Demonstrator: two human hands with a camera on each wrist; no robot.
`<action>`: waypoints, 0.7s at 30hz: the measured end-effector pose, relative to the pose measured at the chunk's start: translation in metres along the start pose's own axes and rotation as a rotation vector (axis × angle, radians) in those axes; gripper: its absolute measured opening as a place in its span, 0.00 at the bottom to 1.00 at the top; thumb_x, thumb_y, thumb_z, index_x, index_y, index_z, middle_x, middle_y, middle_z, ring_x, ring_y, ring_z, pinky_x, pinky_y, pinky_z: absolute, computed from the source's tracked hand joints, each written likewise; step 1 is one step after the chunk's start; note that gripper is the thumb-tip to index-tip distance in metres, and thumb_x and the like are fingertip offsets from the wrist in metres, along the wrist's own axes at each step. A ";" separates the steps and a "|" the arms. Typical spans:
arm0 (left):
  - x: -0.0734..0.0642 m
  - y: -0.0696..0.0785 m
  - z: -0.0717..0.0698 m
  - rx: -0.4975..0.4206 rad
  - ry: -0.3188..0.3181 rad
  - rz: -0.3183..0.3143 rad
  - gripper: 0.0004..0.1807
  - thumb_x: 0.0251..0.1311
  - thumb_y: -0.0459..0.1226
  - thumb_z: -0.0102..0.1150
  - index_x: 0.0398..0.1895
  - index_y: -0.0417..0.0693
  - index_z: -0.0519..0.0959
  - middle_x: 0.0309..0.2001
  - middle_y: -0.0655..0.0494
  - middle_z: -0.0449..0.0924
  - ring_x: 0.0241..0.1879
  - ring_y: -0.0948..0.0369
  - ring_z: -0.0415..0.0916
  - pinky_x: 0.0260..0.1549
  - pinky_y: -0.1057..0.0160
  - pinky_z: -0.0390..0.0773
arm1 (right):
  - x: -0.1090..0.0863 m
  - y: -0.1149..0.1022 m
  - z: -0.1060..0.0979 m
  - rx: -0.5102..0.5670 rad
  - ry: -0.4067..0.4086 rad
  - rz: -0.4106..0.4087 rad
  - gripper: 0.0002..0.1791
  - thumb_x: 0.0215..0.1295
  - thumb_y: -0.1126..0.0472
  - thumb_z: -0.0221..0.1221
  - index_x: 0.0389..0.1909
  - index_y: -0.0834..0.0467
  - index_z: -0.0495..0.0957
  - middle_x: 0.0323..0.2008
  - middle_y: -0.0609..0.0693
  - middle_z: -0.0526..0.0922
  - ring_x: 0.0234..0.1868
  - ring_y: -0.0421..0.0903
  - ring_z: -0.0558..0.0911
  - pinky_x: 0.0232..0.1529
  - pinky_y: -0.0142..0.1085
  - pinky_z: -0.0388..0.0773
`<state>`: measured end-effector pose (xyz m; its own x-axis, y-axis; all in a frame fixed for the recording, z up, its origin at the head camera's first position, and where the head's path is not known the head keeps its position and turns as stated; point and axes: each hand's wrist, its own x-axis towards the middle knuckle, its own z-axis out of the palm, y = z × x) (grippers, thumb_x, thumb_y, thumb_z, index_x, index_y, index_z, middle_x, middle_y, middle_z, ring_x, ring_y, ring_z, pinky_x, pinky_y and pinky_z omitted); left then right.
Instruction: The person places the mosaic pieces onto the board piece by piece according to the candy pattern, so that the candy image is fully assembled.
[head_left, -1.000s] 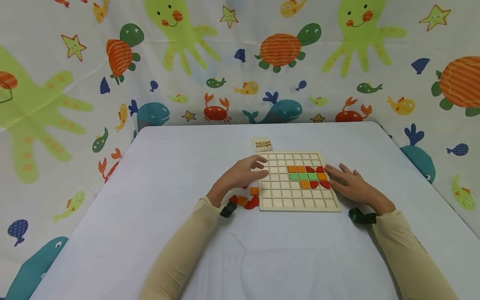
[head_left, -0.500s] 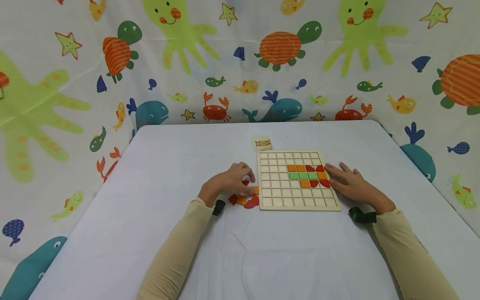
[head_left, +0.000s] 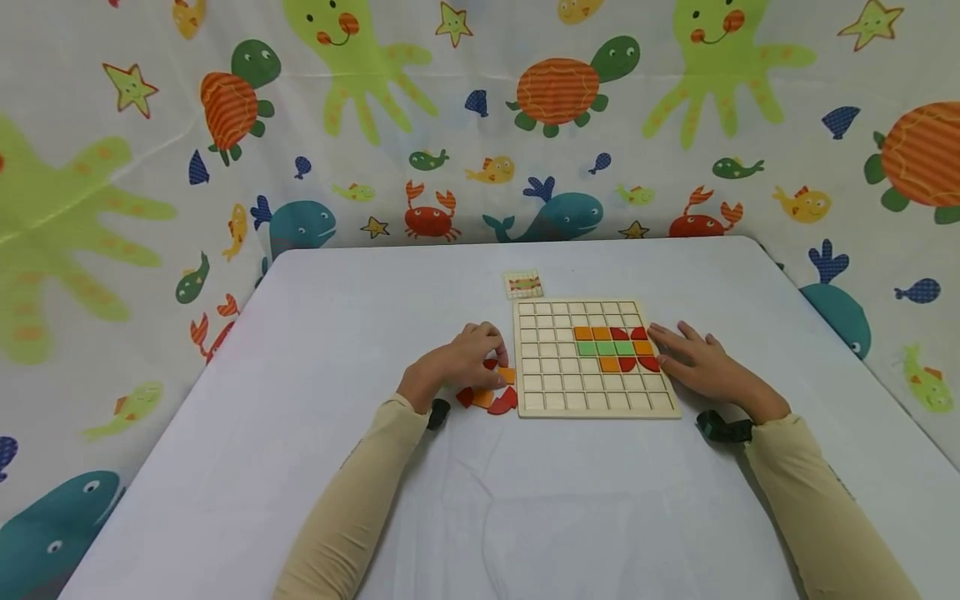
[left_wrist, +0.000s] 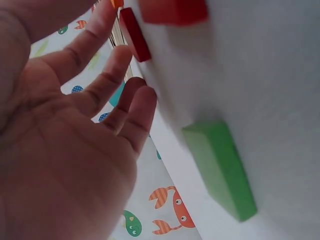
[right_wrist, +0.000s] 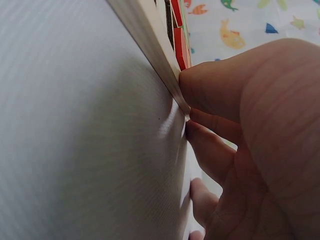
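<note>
My left hand [head_left: 456,363] is at the loose pieces left of the wooden grid board [head_left: 551,402]. Its thumb and index finger pinch an orange square tile [head_left: 507,376]; in the left wrist view the orange tile [left_wrist: 117,3] shows at a fingertip, with the thumb largely out of frame. The other fingers spread loosely beside a red piece [left_wrist: 134,35]. At the board's right edge rests my right hand [head_left: 705,368], its fingers extended and its thumb touching the rim, as the right wrist view shows. Orange, red and green tiles [head_left: 606,348] fill several cells.
A small pattern card [head_left: 524,284] lies behind the board's far left corner. Below the left hand are red pieces [head_left: 503,402] and another orange piece [head_left: 482,398]. A green block [left_wrist: 220,170] stands out near the left wrist camera. The table [head_left: 360,317] has a white cover.
My left hand came back from over the board's left edge down to the loose pieces, and its thumb and index closed on the orange tile. The right hand stayed at the board's edge.
</note>
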<state>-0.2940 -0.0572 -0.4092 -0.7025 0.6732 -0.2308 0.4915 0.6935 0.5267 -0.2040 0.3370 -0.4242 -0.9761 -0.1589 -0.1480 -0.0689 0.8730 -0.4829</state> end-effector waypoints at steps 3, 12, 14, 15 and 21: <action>0.001 0.000 0.000 0.002 0.010 -0.002 0.10 0.68 0.38 0.72 0.45 0.49 0.79 0.61 0.52 0.69 0.66 0.52 0.60 0.59 0.53 0.76 | 0.000 0.000 0.000 0.002 0.002 -0.006 0.36 0.84 0.53 0.54 0.82 0.66 0.57 0.81 0.71 0.53 0.81 0.78 0.39 0.72 0.76 0.32; 0.006 0.002 0.002 0.043 0.036 0.031 0.08 0.72 0.37 0.69 0.48 0.48 0.80 0.60 0.52 0.71 0.66 0.50 0.62 0.62 0.52 0.73 | -0.001 -0.002 -0.001 -0.003 0.013 -0.007 0.36 0.82 0.53 0.55 0.82 0.66 0.58 0.81 0.71 0.54 0.81 0.77 0.39 0.73 0.76 0.31; 0.006 0.002 0.002 0.040 0.036 0.034 0.08 0.72 0.37 0.69 0.48 0.47 0.80 0.59 0.52 0.72 0.65 0.50 0.62 0.60 0.52 0.74 | -0.001 -0.002 0.000 -0.004 0.012 -0.009 0.36 0.82 0.54 0.55 0.82 0.66 0.59 0.81 0.70 0.54 0.81 0.77 0.39 0.73 0.76 0.32; 0.007 0.002 0.002 0.034 0.037 0.036 0.09 0.72 0.37 0.69 0.48 0.47 0.80 0.58 0.52 0.72 0.64 0.51 0.63 0.60 0.52 0.74 | -0.001 -0.002 0.000 -0.005 0.012 -0.011 0.35 0.83 0.54 0.55 0.81 0.66 0.59 0.81 0.71 0.54 0.81 0.77 0.40 0.73 0.76 0.32; 0.008 0.000 0.003 0.032 0.054 0.064 0.06 0.72 0.34 0.67 0.46 0.46 0.78 0.46 0.54 0.75 0.58 0.53 0.65 0.53 0.57 0.75 | -0.002 -0.002 -0.001 -0.004 0.008 -0.010 0.36 0.83 0.53 0.55 0.82 0.66 0.58 0.81 0.71 0.54 0.81 0.77 0.40 0.72 0.76 0.32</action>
<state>-0.2982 -0.0512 -0.4132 -0.6957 0.7019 -0.1529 0.5515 0.6582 0.5125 -0.2024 0.3355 -0.4222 -0.9770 -0.1640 -0.1361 -0.0796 0.8732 -0.4809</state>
